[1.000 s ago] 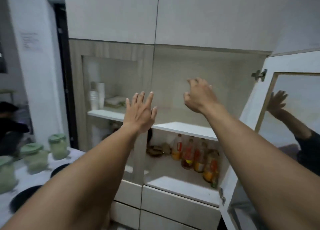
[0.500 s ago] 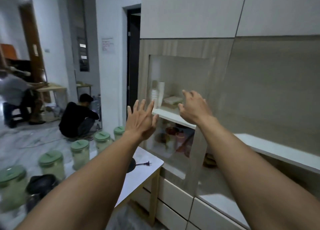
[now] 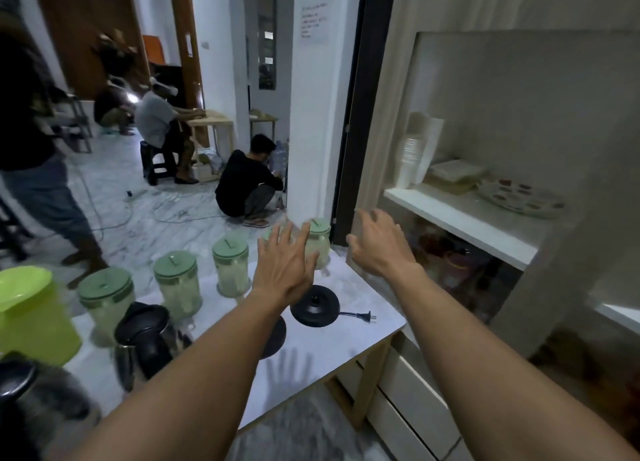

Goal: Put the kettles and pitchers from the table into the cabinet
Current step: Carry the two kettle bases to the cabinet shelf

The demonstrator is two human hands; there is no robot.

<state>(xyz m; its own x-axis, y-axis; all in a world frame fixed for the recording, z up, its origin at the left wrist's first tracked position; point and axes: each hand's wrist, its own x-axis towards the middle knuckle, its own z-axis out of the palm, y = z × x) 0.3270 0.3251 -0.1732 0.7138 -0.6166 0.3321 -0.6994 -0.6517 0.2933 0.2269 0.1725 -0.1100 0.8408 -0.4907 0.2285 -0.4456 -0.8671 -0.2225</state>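
Green-lidded pitchers [image 3: 176, 287] upright, hands [image 3: 284, 270] empty

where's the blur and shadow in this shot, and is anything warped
Head view: dim, soft light; the kettle and dark object at lower left are smeared with motion blur; the left hand casts a faint finger-shaped shadow on the white table; the wide lens bows the door frame and stretches both forearms; the right hand is slightly soft.

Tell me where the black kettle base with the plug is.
In the head view the black kettle base sits on the white table near its right edge, just below the left hand.
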